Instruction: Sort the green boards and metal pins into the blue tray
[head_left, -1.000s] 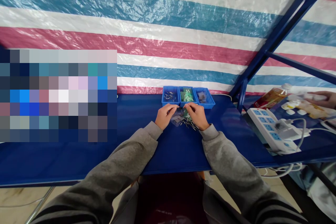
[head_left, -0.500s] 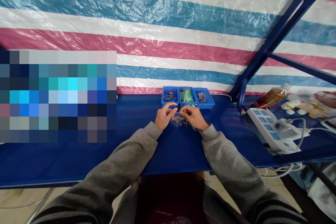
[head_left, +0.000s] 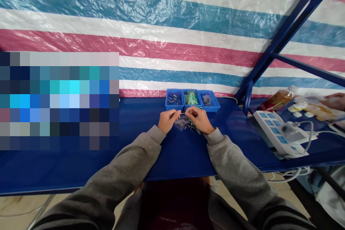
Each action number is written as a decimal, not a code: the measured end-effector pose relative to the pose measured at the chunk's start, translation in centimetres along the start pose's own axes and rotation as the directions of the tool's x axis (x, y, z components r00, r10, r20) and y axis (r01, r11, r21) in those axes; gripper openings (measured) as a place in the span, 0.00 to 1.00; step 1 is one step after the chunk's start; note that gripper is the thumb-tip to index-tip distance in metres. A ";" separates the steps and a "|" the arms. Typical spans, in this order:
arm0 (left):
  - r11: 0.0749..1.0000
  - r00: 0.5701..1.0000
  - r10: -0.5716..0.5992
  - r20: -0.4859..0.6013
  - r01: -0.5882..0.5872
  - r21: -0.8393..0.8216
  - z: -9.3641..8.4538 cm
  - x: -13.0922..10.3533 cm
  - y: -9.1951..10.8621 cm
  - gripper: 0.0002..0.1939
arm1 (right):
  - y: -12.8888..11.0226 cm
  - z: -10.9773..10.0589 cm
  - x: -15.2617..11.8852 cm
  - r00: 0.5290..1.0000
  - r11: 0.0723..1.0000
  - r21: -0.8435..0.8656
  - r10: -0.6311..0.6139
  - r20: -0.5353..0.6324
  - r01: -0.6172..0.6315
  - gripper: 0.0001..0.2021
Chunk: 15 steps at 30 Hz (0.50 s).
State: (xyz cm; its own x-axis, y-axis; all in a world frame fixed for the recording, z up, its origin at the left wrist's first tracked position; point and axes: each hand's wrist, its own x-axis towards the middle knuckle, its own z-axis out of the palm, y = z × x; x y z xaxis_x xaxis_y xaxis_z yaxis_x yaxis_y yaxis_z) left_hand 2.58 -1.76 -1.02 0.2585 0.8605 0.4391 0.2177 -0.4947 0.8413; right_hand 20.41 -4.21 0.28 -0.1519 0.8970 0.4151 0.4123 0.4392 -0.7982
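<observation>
My left hand (head_left: 167,120) is closed in a pinch, its fingertips at one end of a small thin rod (head_left: 183,112). From the other side my right hand (head_left: 199,119) pinches the same rod, so it spans the short gap between my hands. Beneath them on the blue table lies a loose pile of thin metal pieces (head_left: 192,126) beside a clear plastic bag (head_left: 180,123). Just behind my hands stand three blue bins: the left bin (head_left: 174,107) has thin metal pieces, the middle one green items (head_left: 192,97), the right one a small greyish bag (head_left: 207,99).
A white power strip (head_left: 275,133) with plugged-in adapters and cables lies at the right, near a bottle (head_left: 280,99) and plastic bags. Another person's hand (head_left: 335,101) shows at the right edge. A blue metal frame (head_left: 262,64) rises there. The left side is pixelated.
My left hand's raised fingers have come down and closed into a pinch. My right hand has stayed nearly in place. The other person's hand has shifted slightly.
</observation>
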 end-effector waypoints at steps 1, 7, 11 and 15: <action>1.000 1.000 -0.007 0.002 0.007 -0.013 0.0 0.0 0.0 0.23 | 0.0 0.0 0.0 1.000 1.000 0.014 -0.002 0.007 0.002 0.12; 0.999 1.000 -0.011 -0.022 0.010 -0.038 0.0 0.1 -0.1 0.17 | 0.0 0.0 0.0 1.000 1.000 -0.003 0.029 0.004 -0.029 0.11; 0.999 0.997 0.027 -0.075 -0.029 -0.014 0.0 0.1 -0.1 0.15 | 0.2 0.0 0.0 1.000 0.999 -0.042 0.030 0.004 -0.030 0.11; 0.999 0.997 0.036 -0.073 -0.036 -0.002 0.0 0.0 0.0 0.14 | 0.2 -0.1 0.1 1.000 0.997 -0.072 0.017 -0.013 -0.018 0.14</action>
State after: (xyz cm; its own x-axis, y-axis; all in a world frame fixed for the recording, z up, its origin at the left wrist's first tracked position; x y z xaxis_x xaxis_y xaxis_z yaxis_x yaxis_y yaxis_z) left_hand 2.59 -1.76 -1.07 0.1966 0.8487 0.4910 0.2064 -0.5254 0.8255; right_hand 20.52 -4.09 0.21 -0.1328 0.9037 0.4072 0.4784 0.4182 -0.7722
